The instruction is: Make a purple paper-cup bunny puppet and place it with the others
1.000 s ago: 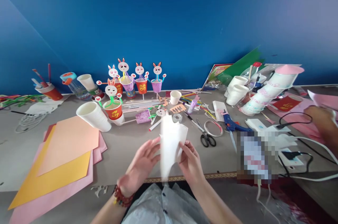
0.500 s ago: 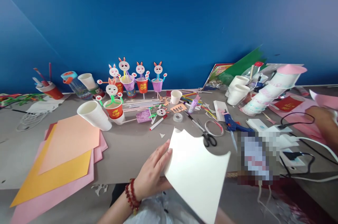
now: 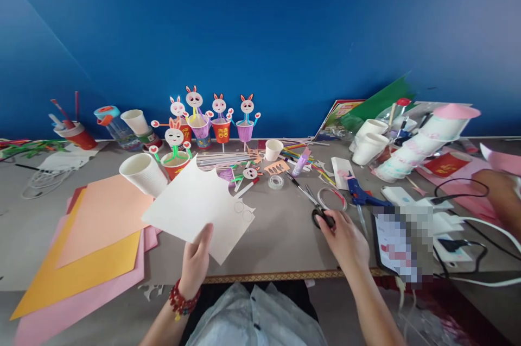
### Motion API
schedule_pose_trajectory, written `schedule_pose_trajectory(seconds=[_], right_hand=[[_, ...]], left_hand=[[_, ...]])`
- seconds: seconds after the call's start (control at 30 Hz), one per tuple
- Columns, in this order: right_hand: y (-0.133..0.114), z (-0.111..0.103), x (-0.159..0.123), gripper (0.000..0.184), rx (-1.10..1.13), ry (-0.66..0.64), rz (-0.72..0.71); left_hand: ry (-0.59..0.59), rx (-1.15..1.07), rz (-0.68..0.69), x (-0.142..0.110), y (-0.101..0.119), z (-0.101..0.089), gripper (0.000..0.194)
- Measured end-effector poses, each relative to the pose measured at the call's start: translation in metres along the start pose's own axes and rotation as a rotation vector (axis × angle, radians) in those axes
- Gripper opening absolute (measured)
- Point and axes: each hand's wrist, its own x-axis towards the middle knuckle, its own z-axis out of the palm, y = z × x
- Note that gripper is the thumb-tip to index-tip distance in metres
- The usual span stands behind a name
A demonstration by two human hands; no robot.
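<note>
My left hand [image 3: 197,263] pinches the lower edge of a sheet of white paper [image 3: 193,199], thumb on top. Scalloped bites are cut from the sheet's far edge, and two small drawn circles show near its right corner. On the table to the right, my right hand [image 3: 348,243] has its fingers closed at the black handles of a pair of scissors [image 3: 318,209], whose blades point away from me. A clear tape roll [image 3: 275,182] and a coil of white-and-red tape [image 3: 331,199] lie close by.
Rabbit-faced paper-cup figures [image 3: 222,118] stand at the back. Coloured paper sheets [image 3: 109,248] lie on the left, beside stacked white cups [image 3: 142,172]. To the right are a blue glue gun [image 3: 366,194], a power strip [image 3: 401,196], a cup tower [image 3: 423,142] and another person's arm [image 3: 496,194].
The white paper has swung left and turned, now in my left hand alone. My right hand has come out from behind it and reached the scissors.
</note>
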Motion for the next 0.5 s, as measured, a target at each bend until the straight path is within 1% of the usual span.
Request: schedule_pose_trajectory(seconds=[0.03, 0.1, 0.17, 0.27, 0.33, 0.4, 0.5], right_hand=[[0.003, 0.001, 0.0, 0.028, -0.047, -0.038, 0.011], [0.004, 0.003, -0.001, 0.027, -0.112, -0.099, 0.043], [0.001, 0.002, -0.001, 0.025, -0.153, -0.152, 0.087], [0.0, -0.007, 0.0, 0.022, -0.174, -0.253, 0.131], [0.003, -0.015, 0.001, 0.019, -0.165, -0.317, 0.153], [0.009, -0.023, 0.001, 0.019, -0.141, -0.352, 0.195], [0.021, -0.028, -0.002, 0.021, 0.005, -0.327, 0.251]], left_hand=[[0.027, -0.032, -0.043, -0.001, 0.005, 0.003, 0.04], [0.013, -0.103, -0.097, -0.003, 0.017, 0.009, 0.043], [-0.006, -0.142, -0.098, -0.004, 0.026, 0.013, 0.044], [-0.012, -0.14, -0.095, -0.005, 0.031, 0.016, 0.044], [-0.008, -0.132, -0.1, -0.004, 0.031, 0.015, 0.044], [-0.006, -0.131, -0.107, -0.005, 0.031, 0.015, 0.044], [0.001, -0.129, -0.125, -0.005, 0.034, 0.014, 0.044]])
